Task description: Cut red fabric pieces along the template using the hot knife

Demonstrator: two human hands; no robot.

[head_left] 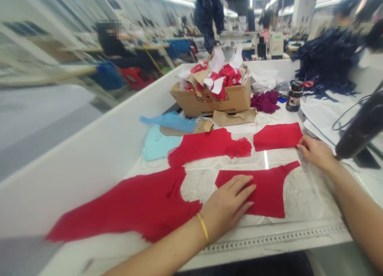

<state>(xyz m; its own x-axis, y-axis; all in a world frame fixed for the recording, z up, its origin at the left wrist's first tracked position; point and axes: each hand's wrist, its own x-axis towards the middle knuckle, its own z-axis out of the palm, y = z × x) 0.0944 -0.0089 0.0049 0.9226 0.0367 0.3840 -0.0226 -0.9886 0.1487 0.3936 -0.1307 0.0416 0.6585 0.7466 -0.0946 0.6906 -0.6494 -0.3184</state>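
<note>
My left hand (pixel 231 202), with a yellow band at the wrist, lies flat with fingers stretched over the left part of a red fabric piece (pixel 267 192) near the table's front edge. At the far right, my right hand (pixel 314 150) pinches the right edge of a smaller red fabric panel (pixel 278 137) between thumb and fingers. A large red fabric piece (pixel 128 206) spreads at the front left. Behind it lies another red piece (pixel 206 146) with a ragged right end. The pieces rest on a pale, marked work surface (pixel 199 184).
A cardboard box (pixel 215 102) heaped with red and white scraps stands at the back. Nearby are blue cloth (pixel 170 122), maroon fabric (pixel 265 102) and a dark jar (pixel 295 96). A dark machine part (pixel 359 126) juts in from the right. A measuring tape (pixel 275 238) runs along the front edge.
</note>
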